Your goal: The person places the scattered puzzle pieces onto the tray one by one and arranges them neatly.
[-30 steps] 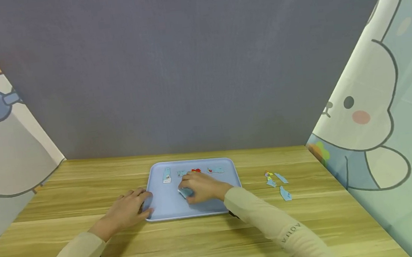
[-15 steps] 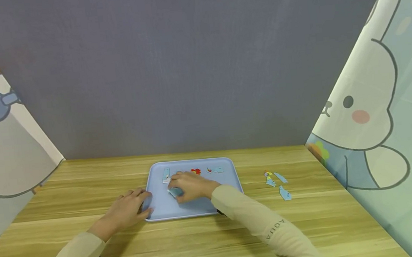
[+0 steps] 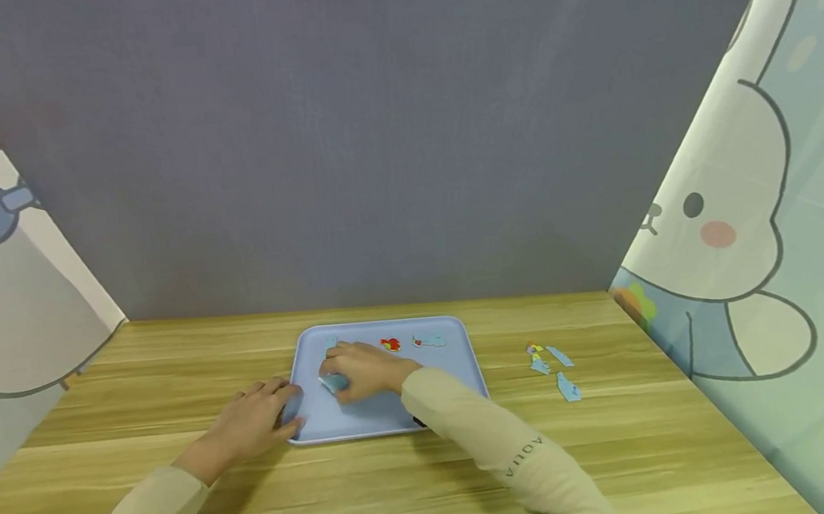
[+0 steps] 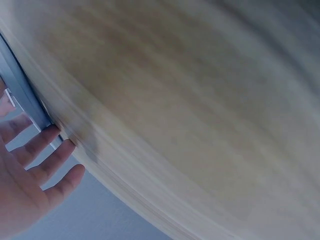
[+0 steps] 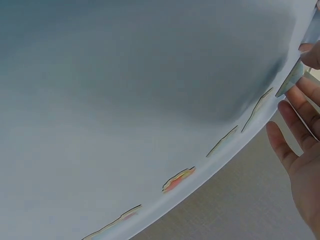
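My right hand [image 3: 365, 368] is over the left half of the pale lavender tray [image 3: 324, 427], pinching a light-blue puzzle piece [image 3: 334, 382] between thumb and fingers. In the right wrist view this puzzle piece [image 5: 291, 80] stands on edge, tilted, close over the tray. Along the tray's far side lie a red puzzle piece [image 3: 390, 345] and a blue one with a red spot [image 3: 430, 341]. Another blue puzzle piece [image 3: 331, 342] shows partly behind my right hand. My left hand [image 3: 254, 420] rests with loosely extended fingers at the tray's left rim.
On the wooden table [image 3: 628, 452], right of the tray, are several loose puzzle pieces [image 3: 568, 387], mostly light blue, one with yellow and purple. A dark grey panel [image 3: 370, 144] rises behind the table. Cartoon-printed sheets [image 3: 729, 257] hang on both sides.
My right hand has moved left across the tray with the blue puzzle piece, uncovering the red piece and covering part of the upper-left one. The left hand has stayed at the rim.
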Tool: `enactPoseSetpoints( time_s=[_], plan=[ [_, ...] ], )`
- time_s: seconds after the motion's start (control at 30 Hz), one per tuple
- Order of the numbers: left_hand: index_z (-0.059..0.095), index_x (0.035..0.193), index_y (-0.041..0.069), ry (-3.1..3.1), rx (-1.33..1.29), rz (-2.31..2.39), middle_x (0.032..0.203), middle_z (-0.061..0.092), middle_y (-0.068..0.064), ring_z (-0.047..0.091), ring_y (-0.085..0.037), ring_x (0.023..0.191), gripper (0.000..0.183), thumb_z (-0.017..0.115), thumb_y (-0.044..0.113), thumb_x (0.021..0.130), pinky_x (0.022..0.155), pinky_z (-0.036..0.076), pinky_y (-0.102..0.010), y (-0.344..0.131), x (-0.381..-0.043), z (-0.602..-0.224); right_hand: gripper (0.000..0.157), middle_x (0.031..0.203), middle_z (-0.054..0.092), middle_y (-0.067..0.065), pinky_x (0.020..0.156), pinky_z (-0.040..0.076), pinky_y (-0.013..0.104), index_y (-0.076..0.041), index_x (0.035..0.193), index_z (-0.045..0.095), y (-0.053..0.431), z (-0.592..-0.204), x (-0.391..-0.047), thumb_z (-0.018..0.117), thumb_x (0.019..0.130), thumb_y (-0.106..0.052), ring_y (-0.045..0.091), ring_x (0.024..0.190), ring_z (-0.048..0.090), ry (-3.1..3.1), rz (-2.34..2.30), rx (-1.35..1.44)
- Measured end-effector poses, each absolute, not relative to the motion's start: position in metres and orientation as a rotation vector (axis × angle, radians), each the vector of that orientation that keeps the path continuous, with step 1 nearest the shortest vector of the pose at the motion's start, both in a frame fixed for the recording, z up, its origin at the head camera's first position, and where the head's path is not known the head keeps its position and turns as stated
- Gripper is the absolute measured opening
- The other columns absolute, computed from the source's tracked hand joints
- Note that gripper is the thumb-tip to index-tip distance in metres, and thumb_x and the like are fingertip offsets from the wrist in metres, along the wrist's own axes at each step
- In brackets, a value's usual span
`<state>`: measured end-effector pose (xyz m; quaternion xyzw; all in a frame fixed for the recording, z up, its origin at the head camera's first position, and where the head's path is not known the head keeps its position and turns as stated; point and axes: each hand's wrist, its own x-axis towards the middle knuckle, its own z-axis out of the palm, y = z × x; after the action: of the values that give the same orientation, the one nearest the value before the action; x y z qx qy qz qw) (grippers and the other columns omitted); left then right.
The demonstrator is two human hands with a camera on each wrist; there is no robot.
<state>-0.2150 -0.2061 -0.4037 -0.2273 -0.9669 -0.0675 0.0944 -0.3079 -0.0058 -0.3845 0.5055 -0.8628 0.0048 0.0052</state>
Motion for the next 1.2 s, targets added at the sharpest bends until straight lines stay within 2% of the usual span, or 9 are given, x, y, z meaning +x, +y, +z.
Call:
enactPoseSetpoints(
  time_s=[0.2,1.2],
  plan=[
    [0.059,0.115,0.005,-2.857,-0.677,-0.195,0.117,0.057,-0.016,0.058,-0.039,0.099,0.047,0.066,0.037,0.081,0.073,0.048,-0.059,-0.206,-0.215,-0.404,0.038,0.113,0.057,-0.008,0.092,0.042,0.022,-0.020,0.116,0.061,-0.014,-0.384,-0.308,0.067,0.080,-0.028,0.007,0.105,0.050,-2.767,-0.002,1.545],
    [0.059,0.115,0.007,-2.859,-0.684,-0.192,0.117,0.057,-0.015,0.059,-0.037,0.098,0.047,0.066,0.037,0.081,0.071,0.049,-0.058,-0.208,-0.218,-0.407,0.038,0.113,0.057,-0.010,0.089,0.043,0.023,-0.022,0.117,0.061,-0.023,-0.390,-0.306,0.068,0.081,-0.031,0.006,0.104,0.050,-2.769,-0.089,1.557]
  ],
)
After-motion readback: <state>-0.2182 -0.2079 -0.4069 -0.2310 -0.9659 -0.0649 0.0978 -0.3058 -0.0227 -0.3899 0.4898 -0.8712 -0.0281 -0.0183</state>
